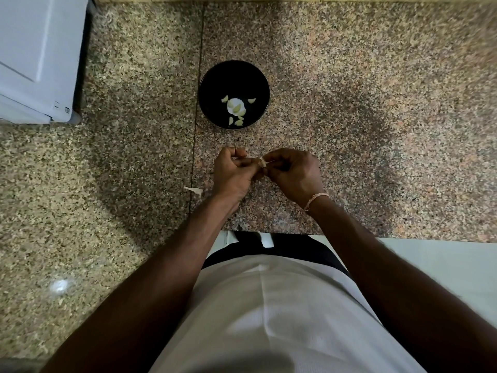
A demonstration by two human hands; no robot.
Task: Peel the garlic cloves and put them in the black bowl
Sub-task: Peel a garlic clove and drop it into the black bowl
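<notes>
In the middle of the frame, the left hand and the right hand meet above the speckled tabletop. Both hands have curled fingers and pinch one garlic clove between them. The black bowl stands just above the hands in the frame, apart from them, with several peeled cloves inside. A piece of garlic skin lies on the tabletop left of the left hand.

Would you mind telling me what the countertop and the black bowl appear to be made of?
The countertop looks like polished granite: speckled pink, tan and black grain, with a light glare near its front left. The black bowl has a smooth, plain dark surface; ceramic or plastic, I cannot tell which. Peeled garlic cloves lie inside.
</notes>
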